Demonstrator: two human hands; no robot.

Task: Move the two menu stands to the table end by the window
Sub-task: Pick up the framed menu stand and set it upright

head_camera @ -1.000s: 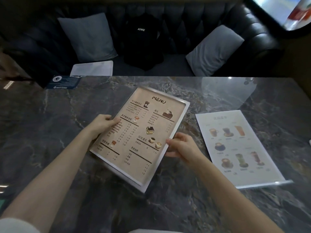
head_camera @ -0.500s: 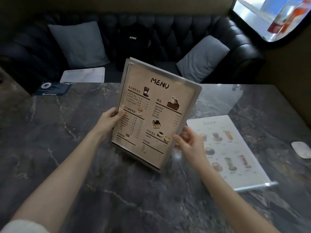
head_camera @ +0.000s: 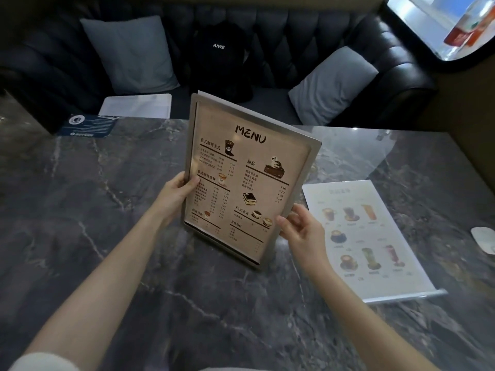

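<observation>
A beige menu stand [head_camera: 249, 178] headed "MENU" in a clear frame is raised nearly upright over the middle of the dark marble table [head_camera: 80, 210]. My left hand [head_camera: 176, 195] grips its left edge with the thumb on the front. My right hand [head_camera: 300, 231] holds its lower right corner. The second menu stand [head_camera: 364, 236], white with drink pictures, lies flat on the table to the right, its metal base towards me. The window [head_camera: 439, 22] shows at the top right.
A black tufted sofa [head_camera: 294, 36] runs behind the table with two grey cushions [head_camera: 128, 52] and a black bag [head_camera: 219, 54]. A dark blue card [head_camera: 88, 125] lies at the table's far left edge. A small white object [head_camera: 483, 238] rests near the right edge.
The beige menu stand went from lying tilted low over the table to standing nearly upright, lifted by both hands. The white menu stand has stayed where it lay.
</observation>
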